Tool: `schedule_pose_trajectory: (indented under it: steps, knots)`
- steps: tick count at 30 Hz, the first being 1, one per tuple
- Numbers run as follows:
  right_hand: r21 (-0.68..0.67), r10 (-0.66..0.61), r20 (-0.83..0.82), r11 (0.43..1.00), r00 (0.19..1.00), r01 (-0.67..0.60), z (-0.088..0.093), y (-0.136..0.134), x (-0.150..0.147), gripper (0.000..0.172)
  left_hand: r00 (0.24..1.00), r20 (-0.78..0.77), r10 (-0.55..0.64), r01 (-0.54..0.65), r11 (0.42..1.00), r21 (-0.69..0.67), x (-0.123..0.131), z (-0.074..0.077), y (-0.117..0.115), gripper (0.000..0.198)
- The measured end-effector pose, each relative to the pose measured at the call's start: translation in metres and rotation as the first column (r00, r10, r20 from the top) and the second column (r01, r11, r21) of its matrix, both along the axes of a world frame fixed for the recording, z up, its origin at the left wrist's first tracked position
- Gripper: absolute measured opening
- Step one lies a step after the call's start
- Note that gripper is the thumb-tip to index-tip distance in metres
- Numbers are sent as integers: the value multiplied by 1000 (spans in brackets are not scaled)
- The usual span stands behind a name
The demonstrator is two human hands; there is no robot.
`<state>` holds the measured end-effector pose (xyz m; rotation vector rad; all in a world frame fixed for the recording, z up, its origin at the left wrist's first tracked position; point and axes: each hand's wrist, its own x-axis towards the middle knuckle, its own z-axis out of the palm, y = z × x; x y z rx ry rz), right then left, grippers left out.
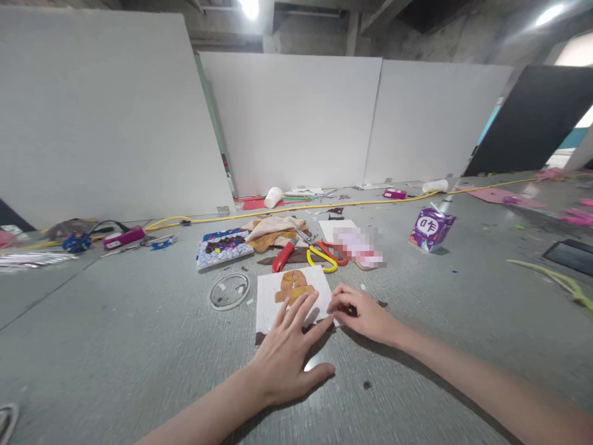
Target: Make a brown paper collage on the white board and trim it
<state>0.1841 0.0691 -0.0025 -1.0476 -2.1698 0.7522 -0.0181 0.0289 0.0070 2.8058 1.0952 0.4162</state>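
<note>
A white square sheet (269,303) lies on the grey floor in front of me, with orange-brown cut-out pieces (293,285) on its upper part and dark brown strips (260,338) along its near edge. My left hand (291,346) rests flat over the sheet's near part, fingers spread, covering some of it. At the right edge of the sheet, my right hand (356,312) has thumb and fingers pinched together; what is between them is hidden. Just beyond the sheet lie yellow-and-red-handled scissors (324,262) and a red-handled tool (283,256).
Left of the sheet is a roll of clear tape (229,292). Behind are a patterned box (225,249), tan and brown leather-like scraps (273,232) and a purple tissue pack (430,230). A yellow cable (278,210) crosses the floor before white panels (296,123).
</note>
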Motion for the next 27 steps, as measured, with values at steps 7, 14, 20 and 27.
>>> schedule_pose_trajectory:
  steps: [7,14,20,27]
  knots:
    - [-86,165,56,983,985,-160,10,-3,3,16,996,80,47,-44,998,-38,1,-2,-2,51]
    - [-30,111,43,994,993,-109,9,-7,-1,6,996,81,38,-31,995,-92,2,-4,-2,57]
    - [-100,11,43,995,999,-6,8,-5,-7,9,995,86,40,-31,994,-103,3,-2,-1,58]
    - [-156,-14,0,988,1000,14,4,-3,-9,12,994,101,40,-30,994,-103,4,-1,-1,58]
